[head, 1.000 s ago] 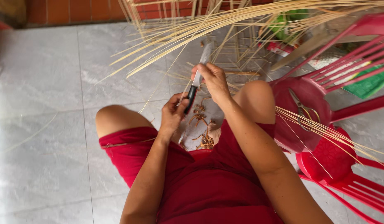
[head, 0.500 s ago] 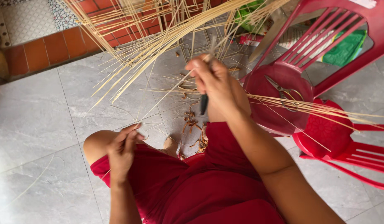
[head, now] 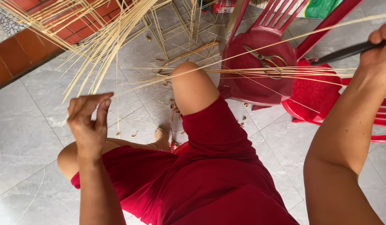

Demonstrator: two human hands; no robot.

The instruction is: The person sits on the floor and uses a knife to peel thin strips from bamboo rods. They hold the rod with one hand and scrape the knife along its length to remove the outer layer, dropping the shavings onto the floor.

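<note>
A grey tiled floor [head: 26, 137] is spreading beneath both hands, with a band of red brick [head: 18, 58] running up and to the left of the left hand. The person is sitting in red clothing [head: 209, 179], 1 knee [head: 191, 83] rising between the 2 hands. A red plastic chair [head: 263, 71] is lying tipped between the knee and the right hand, and a red stool [head: 313, 96] is sitting just below that hand. A fan of pale bamboo strips [head: 105, 37] is spreading above the left hand, and more strips are crossing the chair toward the right hand. The left hand [head: 88, 121] is hanging raised, its fingers curled loosely and the thumb pinching toward them; whether it is gripping a thin strip cannot be told. The right hand [head: 380, 50] is closing around the dark handle of a knife [head: 343, 52], which is pointing left toward the chair. Scissors [head: 266, 62] are lying on the chair seat, well left of the right hand. Small brown shavings [head: 174, 110] are littering the floor beside the knee.
</note>
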